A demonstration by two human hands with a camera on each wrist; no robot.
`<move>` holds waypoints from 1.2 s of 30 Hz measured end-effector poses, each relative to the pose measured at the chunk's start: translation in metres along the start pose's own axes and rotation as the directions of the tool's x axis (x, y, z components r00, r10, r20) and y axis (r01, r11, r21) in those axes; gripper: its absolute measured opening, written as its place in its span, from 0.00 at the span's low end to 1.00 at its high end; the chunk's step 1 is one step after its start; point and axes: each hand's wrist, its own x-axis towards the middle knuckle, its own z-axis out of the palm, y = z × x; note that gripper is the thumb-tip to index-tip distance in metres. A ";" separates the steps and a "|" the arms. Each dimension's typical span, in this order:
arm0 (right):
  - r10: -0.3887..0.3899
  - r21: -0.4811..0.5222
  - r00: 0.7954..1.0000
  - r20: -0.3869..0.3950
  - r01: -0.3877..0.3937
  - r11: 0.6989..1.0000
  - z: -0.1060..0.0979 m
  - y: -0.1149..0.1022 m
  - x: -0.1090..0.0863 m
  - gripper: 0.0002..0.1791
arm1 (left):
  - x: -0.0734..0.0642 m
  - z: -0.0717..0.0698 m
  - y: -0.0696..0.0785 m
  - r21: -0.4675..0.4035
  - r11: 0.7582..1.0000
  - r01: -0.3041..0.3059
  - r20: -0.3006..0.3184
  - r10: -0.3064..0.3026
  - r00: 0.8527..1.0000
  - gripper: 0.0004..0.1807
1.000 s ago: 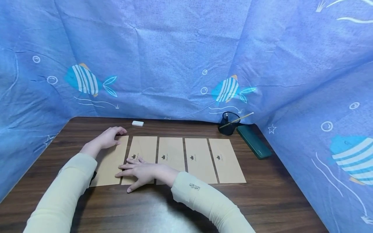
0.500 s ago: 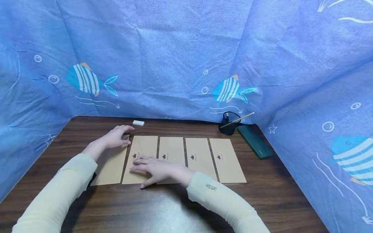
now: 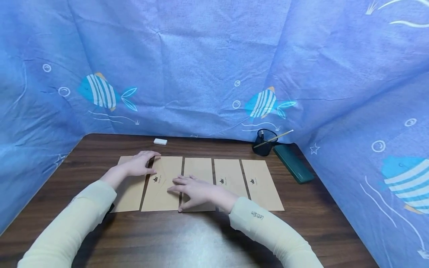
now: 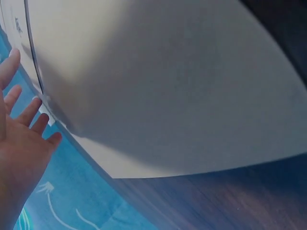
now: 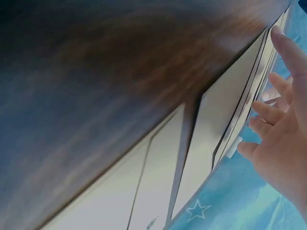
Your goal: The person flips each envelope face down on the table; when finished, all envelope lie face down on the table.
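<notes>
Several tan kraft-paper envelopes lie side by side in a row on the table in the head view, most of them showing a small printed crown. My left hand (image 3: 142, 163) spans the far end of the leftmost envelope (image 3: 129, 197), its fingertips right at the second envelope (image 3: 161, 201). Over the third envelope (image 3: 198, 165) my right hand (image 3: 197, 191) is spread, hiding that envelope's print; its fingertips reach the second one's right edge. Neither hand grips anything. Loosely spread fingers (image 4: 29, 112) show in the left wrist view, and likewise fingers (image 5: 268, 112) in the right wrist view.
At the back of the dark wood table (image 3: 151, 238) lies a white eraser-like block (image 3: 160, 141). A black mesh cup (image 3: 263, 145) with a pencil (image 3: 279, 135) stands back right, beside a long green case (image 3: 293, 163). Blue fish-print cloth (image 3: 201, 56) surrounds the table.
My right hand has slid rightward from the first two envelopes' edges onto the third. The left hand has shifted right to the top of the gap between the first two. The envelopes stay in their row.
</notes>
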 end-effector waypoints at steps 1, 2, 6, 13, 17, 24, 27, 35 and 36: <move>0.001 -0.005 1.000 0.004 -0.001 1.000 0.000 0.001 -0.002 0.41 | 0.000 0.001 0.001 0.003 1.000 -0.002 0.005 0.002 1.000 0.32; 0.003 -0.007 1.000 0.006 -0.002 1.000 0.000 0.001 -0.004 0.40 | 0.001 0.001 0.001 0.004 1.000 -0.005 0.009 0.005 1.000 0.32; 0.000 -0.014 1.000 0.008 0.000 1.000 0.000 0.004 -0.009 0.38 | 0.002 0.003 0.001 0.005 1.000 0.007 0.023 -0.008 1.000 0.33; -0.011 -0.031 1.000 -0.001 0.011 0.999 0.002 0.008 -0.010 0.35 | 0.006 0.005 0.001 -0.021 0.999 0.031 0.037 -0.030 0.999 0.32; -0.019 -0.034 1.000 0.002 0.019 0.999 0.004 0.009 -0.010 0.35 | 0.010 0.005 0.002 -0.051 0.998 0.046 0.040 -0.044 0.998 0.32; -0.043 0.010 0.999 -0.020 0.044 0.999 0.003 0.012 -0.010 0.35 | 0.017 0.001 0.004 -0.114 0.991 0.066 -0.001 -0.067 0.998 0.30; -0.059 0.021 0.998 -0.035 0.060 0.998 0.002 0.013 -0.009 0.35 | 0.019 -0.003 0.006 -0.155 0.986 0.061 -0.046 -0.069 0.997 0.29; -0.076 0.054 0.995 -0.060 0.079 0.995 0.002 0.013 -0.006 0.36 | 0.021 -0.012 0.011 -0.237 0.969 0.071 -0.116 -0.101 0.988 0.32; -0.079 0.064 0.995 -0.066 0.083 0.994 0.001 0.013 -0.006 0.36 | 0.021 -0.013 0.012 -0.257 0.964 0.074 -0.119 -0.108 0.987 0.33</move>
